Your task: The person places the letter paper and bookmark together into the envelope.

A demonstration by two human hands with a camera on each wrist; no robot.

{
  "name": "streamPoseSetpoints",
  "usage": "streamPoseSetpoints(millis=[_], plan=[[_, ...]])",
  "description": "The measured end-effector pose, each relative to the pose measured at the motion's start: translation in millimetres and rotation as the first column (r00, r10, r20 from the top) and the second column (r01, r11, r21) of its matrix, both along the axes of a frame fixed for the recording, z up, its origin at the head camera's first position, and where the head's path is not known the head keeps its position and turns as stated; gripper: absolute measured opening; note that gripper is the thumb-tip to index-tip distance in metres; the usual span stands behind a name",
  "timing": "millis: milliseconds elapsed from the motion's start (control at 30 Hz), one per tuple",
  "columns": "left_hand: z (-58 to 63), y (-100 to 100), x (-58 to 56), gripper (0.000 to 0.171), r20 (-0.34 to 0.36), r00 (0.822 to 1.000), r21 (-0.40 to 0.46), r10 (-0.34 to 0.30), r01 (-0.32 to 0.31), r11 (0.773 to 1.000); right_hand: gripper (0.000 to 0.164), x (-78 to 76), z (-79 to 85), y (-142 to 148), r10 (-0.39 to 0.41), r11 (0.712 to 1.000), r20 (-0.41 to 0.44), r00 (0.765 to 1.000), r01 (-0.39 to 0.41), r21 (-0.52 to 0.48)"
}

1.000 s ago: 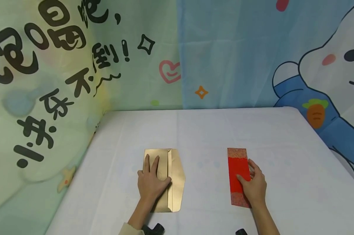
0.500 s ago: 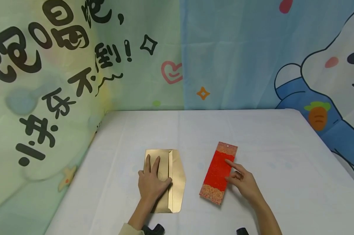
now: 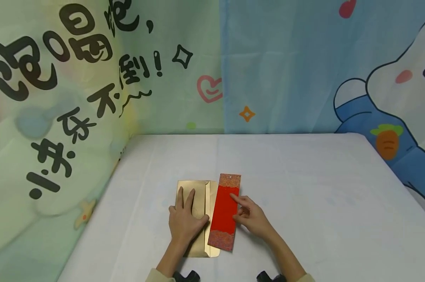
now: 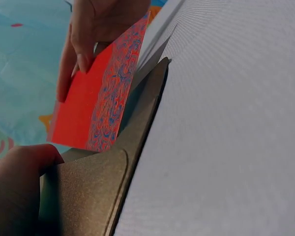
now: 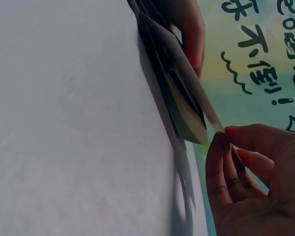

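Observation:
In the head view my left hand (image 3: pixel 185 221) lies on a gold paper envelope (image 3: pixel 201 196), fingers spread and straight over it. The envelope's flap side faces right. My right hand (image 3: pixel 253 217) pinches the right edge of a long red card (image 3: pixel 224 213) with patterned gold-and-red ends and a small hole near the top. The card is tilted and overlaps the envelope's flap, hiding part of it. Close up in the left wrist view, the card (image 4: pixel 86 108) stands at a slant over the envelope (image 4: pixel 93 187). The right wrist view shows thumb and fingertips on the card's edge (image 5: pixel 199 91).
A white cloth (image 3: pixel 304 188) covers the table. Behind it hang printed curtains, one green with black lettering (image 3: pixel 131 68), one blue with a cartoon rabbit (image 3: pixel 392 94). Black wrist devices (image 3: pixel 187 276) show at the bottom edge.
My right hand has carried the red card leftward from the table's right side, turning it on the way, until it overlaps the envelope's flap. The left hand stays on the envelope.

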State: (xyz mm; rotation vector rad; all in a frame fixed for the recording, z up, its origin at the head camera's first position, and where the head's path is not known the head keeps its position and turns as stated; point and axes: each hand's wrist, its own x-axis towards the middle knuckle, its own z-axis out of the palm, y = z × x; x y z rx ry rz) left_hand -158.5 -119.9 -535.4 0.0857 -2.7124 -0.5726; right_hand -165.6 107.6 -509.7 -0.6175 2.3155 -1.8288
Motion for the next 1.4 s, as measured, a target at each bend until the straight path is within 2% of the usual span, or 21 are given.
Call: streamPoseSetpoints(millis=[133,300,500,700,900,1033,1167,1267,1400], plan=[[-1.0,0.3,0.9,0.082,-0.004,1.000,0.013,0.004,-0.004,1.000,0.059,3.1,7.5,-7.3,0.014,0.997,-0.012,1.000,-0.013,0.070],[-1.8,0.1,0.6,0.081,-0.027,1.000,0.014,-0.006,0.006,1.000,0.057,8.3,17.6,-14.0,0.064,0.993,-0.016,0.998,-0.062,0.098],[-0.4,-0.1,0.1,0.079,-0.043,0.999,0.010,-0.015,0.016,1.000,0.059,1.1,-3.4,-19.8,0.076,0.977,-0.065,0.995,-0.062,0.202],[-1.4,-0.4,-0.4,0.078,-0.042,0.999,-0.020,-0.022,0.021,1.000,0.061,-4.6,-8.9,-28.5,0.102,0.953,-0.115,0.988,-0.064,0.295],[-1.8,-0.4,-1.4,0.078,-0.035,0.999,-0.036,-0.020,0.019,0.999,0.068,-5.9,-11.0,-35.9,0.074,0.907,-0.218,0.973,0.025,0.420],[-2.5,-0.3,-1.5,0.079,-0.028,0.999,-0.044,-0.021,0.020,0.999,0.074,-6.7,-12.4,-37.8,0.048,0.905,-0.239,0.970,0.059,0.422],[-3.1,-0.5,-1.9,0.080,-0.035,0.999,-0.057,-0.019,0.017,0.998,0.073,-9.3,-12.0,-40.0,0.088,0.902,-0.274,0.958,0.040,0.429],[-3.8,-1.0,-2.5,0.081,-0.040,0.999,-0.065,-0.016,0.013,0.998,0.073,-11.1,-12.7,-41.3,0.100,0.892,-0.302,0.948,0.049,0.450],[-4.5,-1.9,-3.6,0.082,-0.040,0.999,-0.069,-0.016,0.013,0.998,0.078,-13.1,-14.8,-41.2,0.074,0.878,-0.328,0.942,0.094,0.469]])
